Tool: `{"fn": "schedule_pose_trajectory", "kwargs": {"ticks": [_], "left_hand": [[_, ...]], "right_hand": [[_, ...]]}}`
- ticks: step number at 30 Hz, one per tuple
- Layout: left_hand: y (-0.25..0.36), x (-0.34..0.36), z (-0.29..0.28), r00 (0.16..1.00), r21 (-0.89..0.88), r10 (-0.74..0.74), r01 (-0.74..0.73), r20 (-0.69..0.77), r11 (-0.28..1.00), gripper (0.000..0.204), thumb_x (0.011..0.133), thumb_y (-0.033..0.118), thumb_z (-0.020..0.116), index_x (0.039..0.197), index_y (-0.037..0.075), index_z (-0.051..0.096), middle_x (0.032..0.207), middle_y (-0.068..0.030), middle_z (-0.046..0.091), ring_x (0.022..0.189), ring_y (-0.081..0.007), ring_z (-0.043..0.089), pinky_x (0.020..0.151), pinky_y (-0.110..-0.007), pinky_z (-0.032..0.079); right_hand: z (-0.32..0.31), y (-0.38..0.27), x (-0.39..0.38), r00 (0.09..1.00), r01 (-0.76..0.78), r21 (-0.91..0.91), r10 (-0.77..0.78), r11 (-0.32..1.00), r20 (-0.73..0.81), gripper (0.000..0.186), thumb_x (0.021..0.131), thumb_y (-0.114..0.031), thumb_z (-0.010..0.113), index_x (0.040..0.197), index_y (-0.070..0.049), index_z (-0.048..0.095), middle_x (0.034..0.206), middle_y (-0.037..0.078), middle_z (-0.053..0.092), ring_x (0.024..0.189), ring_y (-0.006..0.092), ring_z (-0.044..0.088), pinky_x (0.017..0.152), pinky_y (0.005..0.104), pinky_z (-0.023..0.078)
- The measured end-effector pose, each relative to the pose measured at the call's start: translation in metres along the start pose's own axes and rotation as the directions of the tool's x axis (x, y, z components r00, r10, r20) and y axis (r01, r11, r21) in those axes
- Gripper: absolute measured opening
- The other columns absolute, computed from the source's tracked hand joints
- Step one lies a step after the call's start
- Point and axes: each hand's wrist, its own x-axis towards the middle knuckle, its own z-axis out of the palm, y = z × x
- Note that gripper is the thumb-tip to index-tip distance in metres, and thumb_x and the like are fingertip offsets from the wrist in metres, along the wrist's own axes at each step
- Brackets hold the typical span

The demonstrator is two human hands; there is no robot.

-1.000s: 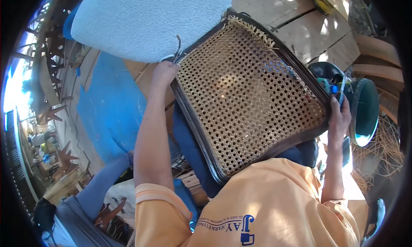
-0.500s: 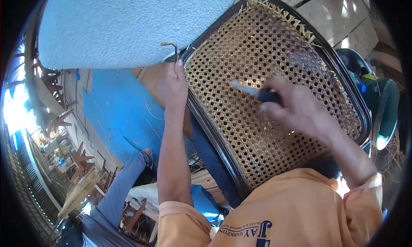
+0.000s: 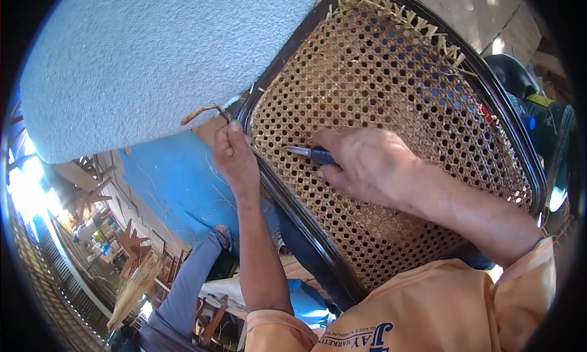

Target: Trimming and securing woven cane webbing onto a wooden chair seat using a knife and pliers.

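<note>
Across my lap lies a dark-framed panel of woven cane (image 3: pixel 391 107), with loose strand ends sticking up along its far edge. My right hand (image 3: pixel 373 162) is closed around the dark handle of a small knife (image 3: pixel 302 151). The knife's short metal blade points left, over the weave near the left rail. At that left frame rail (image 3: pixel 293 199), my left hand (image 3: pixel 237 153) is closed, with the thumb pressed on a bent brown strip (image 3: pixel 205 112). The strip's free end curls out to the left; its lower end is hidden in the fingers.
A light blue padded surface (image 3: pixel 159 64) adjoins the panel at the upper left. Below it lies a blue sheet (image 3: pixel 171 187) scattered with thin strands. Another person's trousered leg (image 3: pixel 189 275) is at the lower left, near a straw bundle (image 3: pixel 137 288). Dark green items (image 3: pixel 553 132) stand at right.
My right hand has moved left with the knife, bringing the blade near the left rail. My left hand has shifted slightly down and left with the strip. The view has shifted too.
</note>
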Motion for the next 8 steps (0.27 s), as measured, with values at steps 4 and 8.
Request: {"fn": "schedule_pose_trajectory", "kwargs": {"ticks": [4, 8], "left_hand": [[0.002, 0.005, 0.010, 0.999, 0.162, -0.039, 0.037, 0.005, 0.986, 0.024, 0.094, 0.022, 0.049, 0.087, 0.001, 0.060, 0.064, -0.0020, 0.054, 0.061, -0.0081, 0.048, 0.055, -0.024, 0.039], [-0.013, 0.015, 0.004, 0.990, 0.169, 0.106, -0.121, 0.096, 0.978, 0.029, 0.092, 0.028, 0.049, 0.099, 0.004, 0.064, 0.081, -0.0073, 0.063, 0.064, -0.0137, 0.053, 0.063, -0.030, 0.045]], "right_hand": [[-0.024, 0.014, -0.056, 0.988, -0.130, 0.128, 0.139, 0.983, -0.066, 0.036, 0.082, -0.025, 0.063, 0.109, -0.003, 0.053, 0.084, 0.018, 0.064, 0.078, 0.0302, 0.065, 0.069, 0.0387, 0.051], [-0.065, 0.026, -0.150, 0.914, -0.101, 0.476, 0.270, 0.874, -0.303, 0.046, 0.079, -0.026, 0.069, 0.116, -0.005, 0.054, 0.103, 0.013, 0.062, 0.091, 0.0245, 0.062, 0.080, 0.0298, 0.047]]}}
